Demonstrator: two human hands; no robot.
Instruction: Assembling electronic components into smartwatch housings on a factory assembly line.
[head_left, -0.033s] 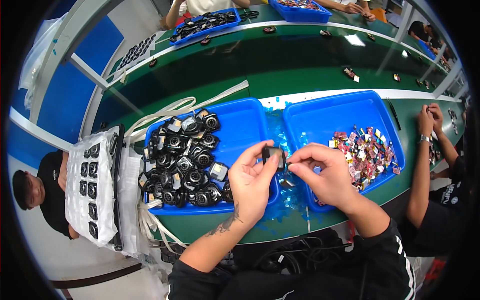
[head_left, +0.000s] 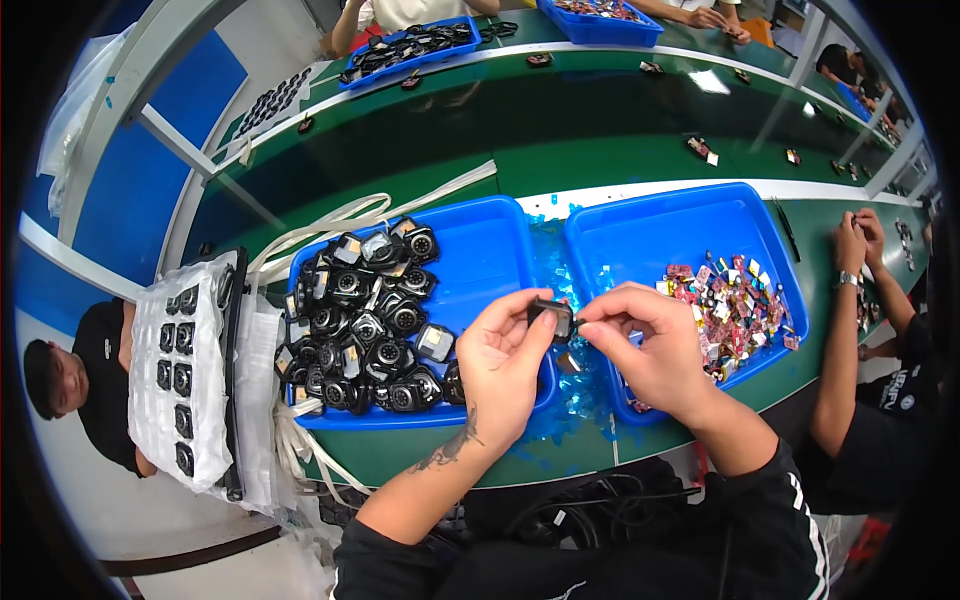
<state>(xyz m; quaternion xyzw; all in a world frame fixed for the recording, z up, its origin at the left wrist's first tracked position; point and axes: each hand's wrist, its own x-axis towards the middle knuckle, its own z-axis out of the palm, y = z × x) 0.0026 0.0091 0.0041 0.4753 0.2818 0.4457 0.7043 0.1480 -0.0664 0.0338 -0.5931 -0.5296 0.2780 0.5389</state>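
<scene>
My left hand (head_left: pixel 505 365) grips a black smartwatch case (head_left: pixel 556 314) between thumb and fingers, above the gap between two blue trays. At the case's right edge, the fingertips of my right hand (head_left: pixel 650 345) are pinched together on a small dark thing too tiny to make out. Under my left hand, the left blue tray (head_left: pixel 485 225) bears a heap of black watch cases (head_left: pixel 385 320), some with round sensor backs showing. The right blue tray (head_left: pixel 620 225) holds many small pink, white and yellow electronic parts (head_left: pixel 735 310).
Blue film scraps (head_left: pixel 560 425) litter the green bench between the trays. White straps (head_left: pixel 290 440) lie by the left tray, beside a white padded tray of watch cases (head_left: pixel 180 370). Black tweezers (head_left: pixel 787 230) lie right. A co-worker's hands (head_left: pixel 860 240) work at far right.
The watch case has tilted in my left hand, showing more of its side. My right fingertips have shifted very slightly against its edge.
</scene>
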